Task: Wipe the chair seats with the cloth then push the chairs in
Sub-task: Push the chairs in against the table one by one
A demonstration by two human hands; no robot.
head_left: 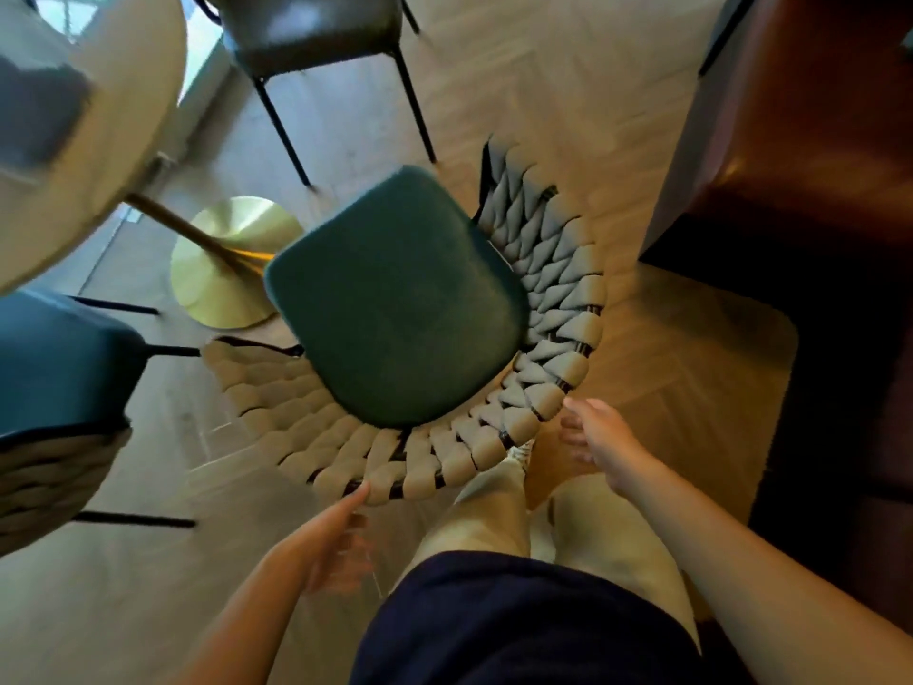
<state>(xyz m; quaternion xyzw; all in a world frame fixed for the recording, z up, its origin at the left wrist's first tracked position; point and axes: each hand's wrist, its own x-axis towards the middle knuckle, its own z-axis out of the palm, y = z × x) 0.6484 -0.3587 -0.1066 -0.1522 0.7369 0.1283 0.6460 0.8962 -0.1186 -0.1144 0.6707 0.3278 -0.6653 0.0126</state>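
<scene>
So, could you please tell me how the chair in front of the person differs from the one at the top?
The near chair has a teal seat and woven backrest, close below both hands; the far chair has a dark grey seat, no weave visible. Both have thin black legs.

Wooden herringbone floor. Landmark: brass disc base of the round worktop, standing on the floor. Just beside the base, green-seated woven-back chair. Beyond the base, dark chair. On the near side of the base, blue chair.
</scene>
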